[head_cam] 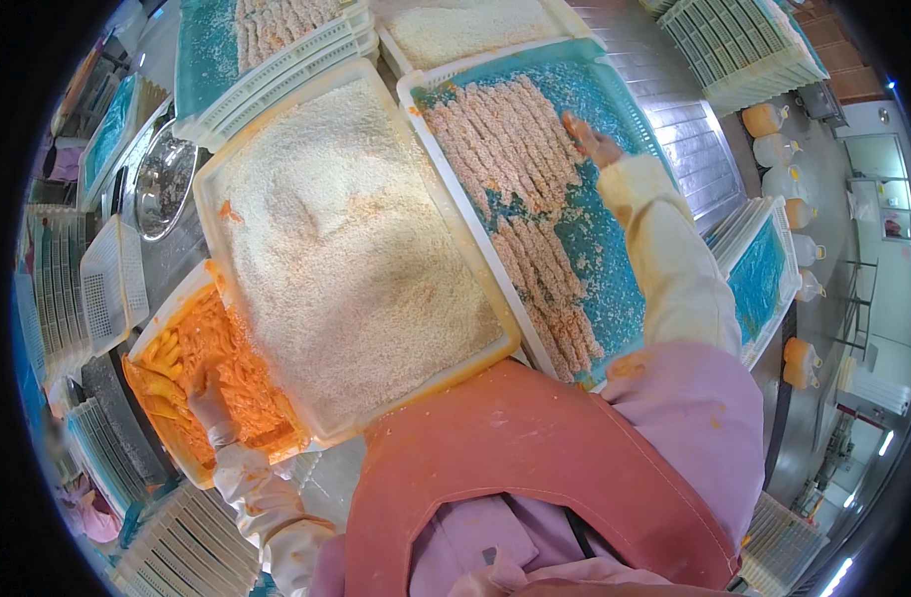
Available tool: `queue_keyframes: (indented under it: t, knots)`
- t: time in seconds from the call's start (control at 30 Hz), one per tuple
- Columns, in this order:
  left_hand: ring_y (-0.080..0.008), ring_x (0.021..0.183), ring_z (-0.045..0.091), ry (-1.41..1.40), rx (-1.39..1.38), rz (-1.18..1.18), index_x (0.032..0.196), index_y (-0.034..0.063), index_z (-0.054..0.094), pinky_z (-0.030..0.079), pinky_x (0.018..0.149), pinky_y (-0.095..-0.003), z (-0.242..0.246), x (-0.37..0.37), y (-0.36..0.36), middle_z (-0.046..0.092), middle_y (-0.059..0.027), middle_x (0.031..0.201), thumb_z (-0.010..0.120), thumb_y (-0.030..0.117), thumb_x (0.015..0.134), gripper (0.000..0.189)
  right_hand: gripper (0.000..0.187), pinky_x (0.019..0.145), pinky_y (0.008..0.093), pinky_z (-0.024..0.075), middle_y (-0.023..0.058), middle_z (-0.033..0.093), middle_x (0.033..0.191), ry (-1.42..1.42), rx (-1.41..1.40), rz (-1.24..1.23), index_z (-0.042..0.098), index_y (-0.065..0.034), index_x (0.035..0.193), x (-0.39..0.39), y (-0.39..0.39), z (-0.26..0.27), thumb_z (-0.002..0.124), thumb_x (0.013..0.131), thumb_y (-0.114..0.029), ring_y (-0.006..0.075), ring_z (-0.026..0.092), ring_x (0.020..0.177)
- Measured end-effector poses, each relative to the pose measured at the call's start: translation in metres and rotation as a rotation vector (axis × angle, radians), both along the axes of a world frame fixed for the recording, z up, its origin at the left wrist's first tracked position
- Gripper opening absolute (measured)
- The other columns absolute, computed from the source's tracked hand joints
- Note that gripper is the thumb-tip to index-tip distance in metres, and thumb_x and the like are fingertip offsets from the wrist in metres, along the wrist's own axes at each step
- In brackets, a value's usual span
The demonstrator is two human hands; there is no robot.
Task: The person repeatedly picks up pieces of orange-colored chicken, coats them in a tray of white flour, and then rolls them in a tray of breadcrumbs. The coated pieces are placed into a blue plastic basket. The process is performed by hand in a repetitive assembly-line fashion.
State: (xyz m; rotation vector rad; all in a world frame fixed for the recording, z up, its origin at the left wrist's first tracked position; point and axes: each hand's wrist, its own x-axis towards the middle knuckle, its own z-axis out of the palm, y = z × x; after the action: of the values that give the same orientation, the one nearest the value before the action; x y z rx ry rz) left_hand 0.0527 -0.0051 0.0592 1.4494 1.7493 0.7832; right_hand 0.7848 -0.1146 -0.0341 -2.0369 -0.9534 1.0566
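My left hand (211, 399), in a thin glove, reaches into a tub (144, 339) of orange-coated strips (235, 358); its fingers are partly sunk among them, so a grip does not show. At the upper right, my right hand (593, 142) is at the end of a row of crumb-coated strips (500, 142) lying on the blue-lined tray (605, 246). Whether its fingers hold a strip is unclear. A second, shorter row of coated strips (545, 298) lies nearer my apron. Between my hands is a large tray (511, 336) filled with pale crumbs (351, 246), with a small orange piece (230, 211) on them.
Stacked trays (276, 82) and another crumb tray (470, 30) stand beyond. A metal bowl (164, 186) and a white perforated basket (114, 280) are at the left. At the right are a lined tray (761, 276), a tray stack (739, 52) and several plastic jugs (776, 149) on the floor.
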Motion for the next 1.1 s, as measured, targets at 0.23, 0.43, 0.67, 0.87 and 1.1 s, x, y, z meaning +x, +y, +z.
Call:
queue_keyframes:
  t: [0.23, 0.43, 0.67, 0.87, 1.1]
  knots:
    - [-0.0085, 0.077, 0.055, -0.057, 0.185, -0.397, 0.104, 0.0064, 0.058, 0.043, 0.065, -0.0219, 0.010, 0.140, -0.019, 0.061, -0.0052, 0.091, 0.057, 0.008, 0.076, 0.028, 0.063, 0.100, 0.0319, 0.0219, 0.0114, 0.034, 0.129, -0.343, 0.162, 0.027, 0.036, -0.0066, 0.125, -0.078, -0.056, 0.053, 0.034, 0.083, -0.054, 0.0244, 0.028, 0.122]
    - [-0.0301, 0.084, 0.053, 0.760, 0.115, -0.914, 0.120, 0.0168, 0.042, 0.043, 0.072, -0.0386, -0.067, 0.146, -0.050, 0.055, -0.0112, 0.096, 0.056, 0.016, 0.073, 0.049, 0.046, 0.094, 0.0304, 0.0310, 0.0137, 0.041, 0.122, -0.191, 0.363, 0.447, 0.041, -0.0035, 0.118, -0.236, -0.018, 0.060, 0.038, 0.087, -0.037, 0.0250, 0.040, 0.112]
    - [-0.0305, 0.085, 0.053, 0.627, 0.323, -0.627, 0.107, 0.0129, 0.053, 0.044, 0.072, -0.0385, -0.026, 0.079, -0.034, 0.055, -0.0122, 0.097, 0.051, 0.013, 0.073, 0.034, 0.046, 0.098, 0.0375, 0.0252, 0.0130, 0.035, 0.128, -0.307, -0.245, 0.713, 0.037, -0.0110, 0.123, -0.383, 0.044, 0.000, 0.044, 0.083, -0.033, 0.0268, 0.034, 0.117]
    - [-0.0302, 0.089, 0.053, 0.729, 0.155, -0.305, 0.103, 0.0113, 0.057, 0.043, 0.074, -0.0355, -0.025, -0.018, -0.013, 0.057, -0.0147, 0.096, 0.055, 0.020, 0.074, 0.030, 0.054, 0.100, 0.0437, 0.0203, 0.0071, 0.030, 0.133, -0.269, 0.097, 1.073, 0.037, -0.0200, 0.125, -0.425, 0.023, -0.029, 0.051, 0.076, -0.039, 0.0272, 0.028, 0.121]
    - [-0.0185, 0.058, 0.055, 0.110, -0.398, -0.139, 0.089, 0.0058, 0.062, 0.041, 0.048, -0.0298, -0.162, -0.065, 0.000, 0.059, -0.0080, 0.070, 0.051, 0.017, 0.080, 0.018, 0.050, 0.095, 0.0401, 0.0284, 0.0114, 0.039, 0.125, -0.328, 0.074, 1.036, 0.042, -0.0175, 0.120, -0.437, 0.026, -0.029, 0.052, 0.076, -0.038, 0.0291, 0.034, 0.116]
